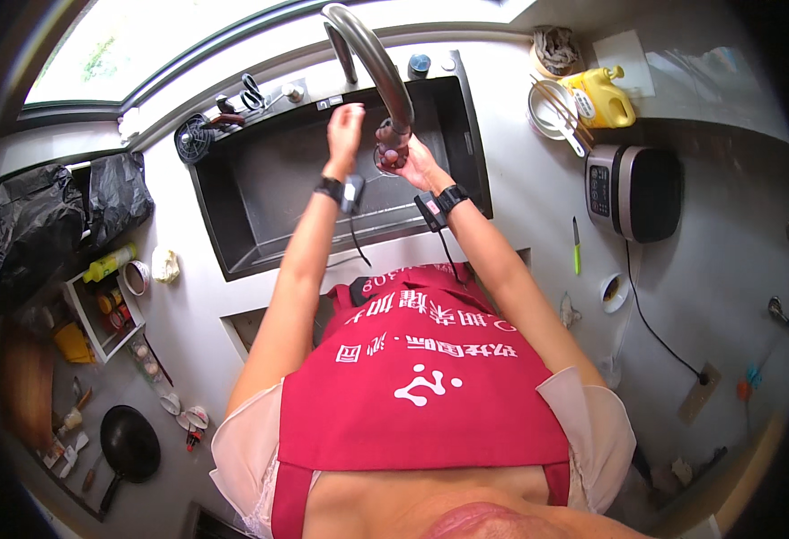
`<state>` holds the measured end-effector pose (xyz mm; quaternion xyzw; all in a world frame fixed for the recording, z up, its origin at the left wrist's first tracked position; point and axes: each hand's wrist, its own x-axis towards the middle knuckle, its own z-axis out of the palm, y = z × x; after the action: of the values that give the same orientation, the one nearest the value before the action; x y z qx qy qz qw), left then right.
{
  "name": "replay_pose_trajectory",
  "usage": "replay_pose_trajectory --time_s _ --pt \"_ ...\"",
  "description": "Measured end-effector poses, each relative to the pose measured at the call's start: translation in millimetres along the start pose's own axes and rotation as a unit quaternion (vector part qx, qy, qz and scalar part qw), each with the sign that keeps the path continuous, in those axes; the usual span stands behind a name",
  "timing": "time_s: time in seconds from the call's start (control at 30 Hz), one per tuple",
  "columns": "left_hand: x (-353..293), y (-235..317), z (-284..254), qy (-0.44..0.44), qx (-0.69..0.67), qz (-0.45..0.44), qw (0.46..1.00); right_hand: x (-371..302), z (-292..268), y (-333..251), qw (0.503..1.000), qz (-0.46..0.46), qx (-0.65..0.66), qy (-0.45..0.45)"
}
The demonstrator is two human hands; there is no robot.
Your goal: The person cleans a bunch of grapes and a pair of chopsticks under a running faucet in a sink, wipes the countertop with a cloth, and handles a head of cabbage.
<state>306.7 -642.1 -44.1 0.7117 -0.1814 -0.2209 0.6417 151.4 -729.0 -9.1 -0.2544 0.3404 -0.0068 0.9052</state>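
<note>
Over the black sink (278, 193), my right hand (420, 163) is closed round the side of a small clear bowl. Inside this bowl (378, 162) sit several round, reddish-purple fruits (391, 154) that look like grapes. Directly above it is the spout of the curved metal faucet (385, 67), which hides part of the bowl. My left hand (345, 135) is raised to the left of the spout, apart from the bowl. It holds nothing that I can see, and its fingers point up, slightly bent.
Scissors (252, 92) and a black strainer (195, 137) rest along the sink's left rim. To the right are a white pot (547, 112), a yellow jug (603, 97), a green-handled knife (577, 247) and a boxy appliance (635, 193). A black frying pan (130, 442) lies lower left.
</note>
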Motion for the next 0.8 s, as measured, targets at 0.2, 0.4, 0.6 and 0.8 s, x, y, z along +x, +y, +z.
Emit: replay_pose_trajectory --time_s 0.2,0.4,0.6,0.8 --pt "-60.7 59.0 42.6 -0.080 -0.100 0.004 0.992 2.4 10.7 3.5 0.998 -0.052 -0.002 0.026" --pt "-60.5 1.8 71.1 0.019 0.046 0.081 0.995 11.9 -3.2 2.3 0.989 -0.134 0.060 0.009" --pt "-56.3 41.8 44.8 -0.019 0.060 0.100 0.993 4.4 14.0 1.8 0.993 -0.045 0.095 -0.062" --pt "-66.4 32.0 68.7 -0.051 0.192 0.207 0.958 27.4 -14.0 -9.4 0.994 -0.034 0.092 -0.056"
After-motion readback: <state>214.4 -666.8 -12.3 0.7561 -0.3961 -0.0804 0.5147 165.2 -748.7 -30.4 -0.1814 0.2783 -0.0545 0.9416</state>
